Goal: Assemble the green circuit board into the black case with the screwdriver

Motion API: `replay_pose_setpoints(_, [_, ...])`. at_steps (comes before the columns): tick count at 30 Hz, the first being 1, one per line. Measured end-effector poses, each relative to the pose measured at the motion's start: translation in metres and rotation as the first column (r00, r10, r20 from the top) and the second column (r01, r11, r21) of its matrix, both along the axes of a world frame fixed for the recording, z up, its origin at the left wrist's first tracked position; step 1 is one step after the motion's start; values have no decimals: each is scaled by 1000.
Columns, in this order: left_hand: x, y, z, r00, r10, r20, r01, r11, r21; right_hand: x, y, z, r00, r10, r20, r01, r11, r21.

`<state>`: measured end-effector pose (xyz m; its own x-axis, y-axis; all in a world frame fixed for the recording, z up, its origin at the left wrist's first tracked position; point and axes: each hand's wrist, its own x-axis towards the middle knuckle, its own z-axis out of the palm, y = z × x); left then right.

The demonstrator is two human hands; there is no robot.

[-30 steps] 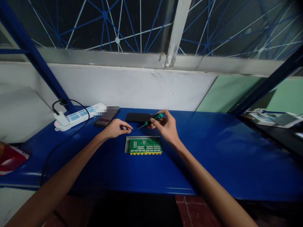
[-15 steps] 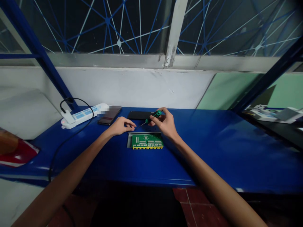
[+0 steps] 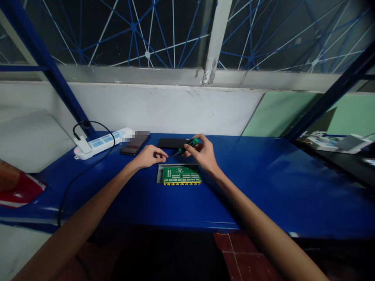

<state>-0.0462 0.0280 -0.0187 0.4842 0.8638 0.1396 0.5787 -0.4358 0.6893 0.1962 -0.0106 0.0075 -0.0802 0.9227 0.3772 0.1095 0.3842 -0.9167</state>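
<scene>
A green circuit board (image 3: 181, 175) lies in a shallow grey metal tray (image 3: 159, 173) on the blue bench (image 3: 263, 183). My right hand (image 3: 202, 154) is closed round a green-handled screwdriver (image 3: 189, 144), whose thin shaft slants down to the left. My left hand (image 3: 150, 155) rests just beyond the tray's far left corner with fingertips pinched together at the screwdriver's tip. What they pinch is too small to see.
A dark phone (image 3: 134, 143) and a flat black cover (image 3: 172, 143) lie behind the tray. A white power strip (image 3: 99, 143) with a black cable (image 3: 88, 171) sits at the back left. Papers and boxes (image 3: 336, 142) lie far right. The wall stands close behind the bench.
My hands have drawn closer together: the left fingertips now meet the screwdriver's tip. The view shifted a little, so the board sits slightly higher in the picture.
</scene>
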Motion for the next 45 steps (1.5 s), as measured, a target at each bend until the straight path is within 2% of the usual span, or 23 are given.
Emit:
replay_pose_setpoints(7, [1, -1, 2, 1000, 0, -26, 1, 1000, 19, 0, -1, 2, 1000, -3, -28, 2, 1000, -23])
replay_pose_setpoints(13, [-2, 1, 6, 1000, -9, -3, 9, 997, -73, 1, -1, 5, 993, 20, -116, -22, 1000, -19])
replay_pose_setpoints(18, [-3, 1, 7, 999, 3, -45, -5, 999, -47, 1, -2, 10, 987, 14, -160, -21, 999, -42])
replay_pose_setpoints(25, [-3, 1, 4, 1000, -1, -29, 0, 1000, -21, 0, -4, 11, 989, 6, -151, -13, 999, -47])
replay_pose_setpoints(33, [-1, -1, 7, 1000, -16, -11, 15, 1000, -13, 1, -4, 12, 993, -4, -119, -2, 999, -48])
replay_pose_setpoints(39, [0, -4, 10, 999, -35, 3, 35, 998, -45, 1, -4, 11, 989, 2, -145, -5, 1000, -23])
replay_pose_setpoints(42, [-1, -5, 14, 998, -61, 32, 63, 997, -41, 5, -2, 14, 993, -29, -113, 30, 999, 9])
replay_pose_setpoints(45, [0, -8, 21, 997, -49, 65, 49, 999, -2, 9, -5, 21, 993, -103, -66, 109, 989, 97])
